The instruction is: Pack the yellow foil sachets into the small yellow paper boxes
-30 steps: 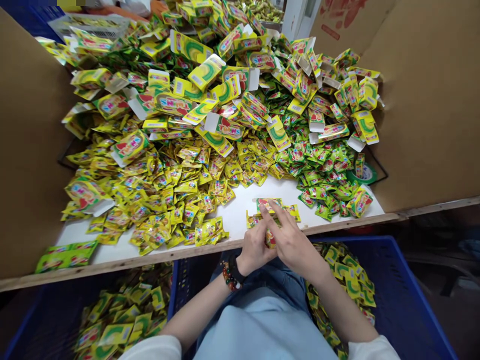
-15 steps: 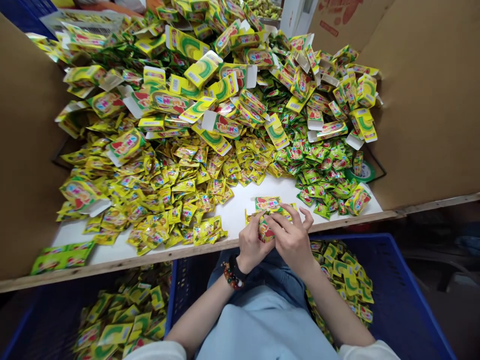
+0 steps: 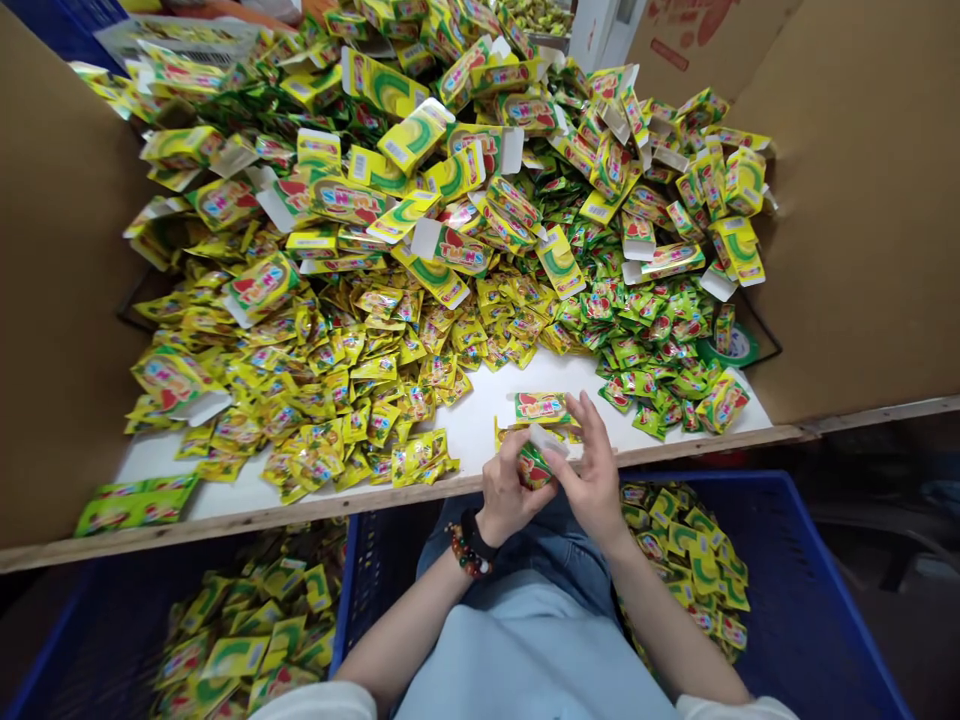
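the left hand (image 3: 508, 492) grips a small yellow-and-green cardboard box (image 3: 534, 464) between thumb and curled fingers, above the front edge of the white counter (image 3: 486, 392). the right hand (image 3: 597, 492) is open, fingers extended, thumb at the box's white end flap. a second printed cardboard box (image 3: 540, 406) lies just beyond. yellow foil sachets (image 3: 322, 400) are heaped left, green foil sachets (image 3: 637, 345) right.
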A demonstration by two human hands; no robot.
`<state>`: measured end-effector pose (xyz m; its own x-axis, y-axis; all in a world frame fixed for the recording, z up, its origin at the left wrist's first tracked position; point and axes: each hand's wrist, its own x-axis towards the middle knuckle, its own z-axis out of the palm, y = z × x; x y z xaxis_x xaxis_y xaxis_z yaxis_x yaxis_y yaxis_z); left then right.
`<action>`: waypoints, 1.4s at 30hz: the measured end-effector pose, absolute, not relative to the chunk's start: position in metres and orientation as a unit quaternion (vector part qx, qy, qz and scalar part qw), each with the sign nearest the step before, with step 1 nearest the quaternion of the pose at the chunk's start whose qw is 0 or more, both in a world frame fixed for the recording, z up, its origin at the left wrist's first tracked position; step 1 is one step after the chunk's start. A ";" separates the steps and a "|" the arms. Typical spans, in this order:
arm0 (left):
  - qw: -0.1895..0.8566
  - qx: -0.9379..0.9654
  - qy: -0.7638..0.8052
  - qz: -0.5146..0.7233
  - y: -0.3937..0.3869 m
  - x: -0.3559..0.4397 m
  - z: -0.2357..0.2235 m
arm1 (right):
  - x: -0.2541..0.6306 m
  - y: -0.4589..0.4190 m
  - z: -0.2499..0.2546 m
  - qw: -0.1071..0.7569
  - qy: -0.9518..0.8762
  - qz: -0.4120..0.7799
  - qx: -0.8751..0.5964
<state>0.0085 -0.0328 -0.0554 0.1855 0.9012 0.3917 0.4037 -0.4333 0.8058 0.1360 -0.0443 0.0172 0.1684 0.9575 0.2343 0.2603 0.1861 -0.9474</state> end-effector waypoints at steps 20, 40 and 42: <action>0.205 0.742 0.444 0.458 -0.031 0.010 -0.049 | 0.119 -0.046 0.011 0.499 -0.640 0.290 -0.508; 0.255 0.773 0.425 0.396 -0.037 0.008 -0.041 | 0.127 -0.070 -0.003 0.521 -0.695 0.160 -0.469; 0.267 0.796 0.395 0.372 -0.034 0.002 -0.030 | 0.144 -0.078 0.005 0.506 -0.691 0.153 -0.493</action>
<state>0.0024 -0.0344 -0.0297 0.4110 0.8281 0.3811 0.4308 -0.5449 0.7194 0.1443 -0.0777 0.0050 -0.0016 0.8370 0.5472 0.5267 0.4659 -0.7110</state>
